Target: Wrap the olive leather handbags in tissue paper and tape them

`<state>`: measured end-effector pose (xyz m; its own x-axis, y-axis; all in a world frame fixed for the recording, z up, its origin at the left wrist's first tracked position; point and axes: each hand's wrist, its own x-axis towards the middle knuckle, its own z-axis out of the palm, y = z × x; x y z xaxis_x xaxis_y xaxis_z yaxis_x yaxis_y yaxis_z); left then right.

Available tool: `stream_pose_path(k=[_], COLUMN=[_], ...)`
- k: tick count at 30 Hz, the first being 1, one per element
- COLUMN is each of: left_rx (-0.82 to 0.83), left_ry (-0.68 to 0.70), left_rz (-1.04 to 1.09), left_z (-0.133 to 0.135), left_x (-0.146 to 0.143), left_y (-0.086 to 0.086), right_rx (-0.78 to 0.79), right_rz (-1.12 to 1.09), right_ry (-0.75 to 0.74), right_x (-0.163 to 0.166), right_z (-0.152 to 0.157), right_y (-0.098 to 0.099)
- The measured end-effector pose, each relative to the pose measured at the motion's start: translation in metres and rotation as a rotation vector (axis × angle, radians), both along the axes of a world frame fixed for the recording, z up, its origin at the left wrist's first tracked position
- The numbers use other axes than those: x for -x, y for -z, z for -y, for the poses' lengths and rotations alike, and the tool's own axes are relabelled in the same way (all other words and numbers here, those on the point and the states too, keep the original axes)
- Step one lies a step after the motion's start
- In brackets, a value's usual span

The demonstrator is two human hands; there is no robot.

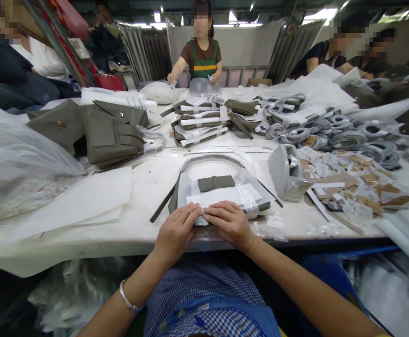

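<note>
In front of me at the table's near edge lies an olive-grey handbag [174, 199], partly covered in white wrapping paper [230, 195]. My left hand [181, 222] and my right hand [229, 221] meet at the paper's near edge, fingers closed together over it; my thumbs are mostly hidden. A small olive panel with a band [216, 183] shows on top of the bundle. Behind it arches a handle [211, 158] wrapped in clear film. Clear tape [248, 199] crosses the right side of the bundle, and dark straps stick out on both sides.
A grey tape dispenser [286, 173] stands right of the bundle, beside scattered tags [362, 187] and wrapped coiled straps [348, 139]. Unwrapped olive bags [115, 135] and white sheets [85, 196] lie left. Folded bags [200, 121] lie behind. A co-worker [202, 51] stands across the table.
</note>
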<state>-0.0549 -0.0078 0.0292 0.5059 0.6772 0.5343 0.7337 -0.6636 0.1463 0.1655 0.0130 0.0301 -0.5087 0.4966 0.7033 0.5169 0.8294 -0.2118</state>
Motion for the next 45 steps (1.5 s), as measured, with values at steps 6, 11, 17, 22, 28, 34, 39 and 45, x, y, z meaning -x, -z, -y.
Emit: stream_pose_path(k=[6, 11, 17, 22, 28, 34, 39, 45], left_rx=[-0.013, 0.017, 0.035, 0.037, -0.039, -0.076, -0.074, -0.096], left_ry=[0.054, 0.052, 0.051, 0.053, 0.056, 0.042, 0.037, 0.025], left_rz=[0.006, 0.038, 0.048, 0.045, 0.022, 0.002, 0.008, -0.002], left_z=[0.001, 0.000, 0.000, 0.000, 0.000, -0.001, 0.000, 0.003], left_x=[0.005, 0.007, 0.006, 0.008, 0.007, 0.006, 0.006, 0.004], left_y=[0.004, 0.007, 0.006, 0.007, 0.010, 0.015, 0.016, 0.016], right_rx=[0.006, 0.123, 0.101, 0.058, 0.058, 0.161, 0.157, 0.066], right_rz=[0.104, 0.326, 0.252, 0.056, -0.046, -0.082, -0.062, 0.007], right_ry=[-0.102, -0.178, -0.166, -0.225, -0.241, -0.221, -0.246, -0.273], right_x=[-0.017, -0.025, -0.005, 0.012, 0.016, 0.013, 0.010, 0.007], right_z=[0.016, 0.040, 0.038, 0.032, 0.050, 0.080, 0.081, 0.053], right_y=[0.002, 0.009, 0.027, 0.030, 0.036, 0.040, 0.021, -0.030])
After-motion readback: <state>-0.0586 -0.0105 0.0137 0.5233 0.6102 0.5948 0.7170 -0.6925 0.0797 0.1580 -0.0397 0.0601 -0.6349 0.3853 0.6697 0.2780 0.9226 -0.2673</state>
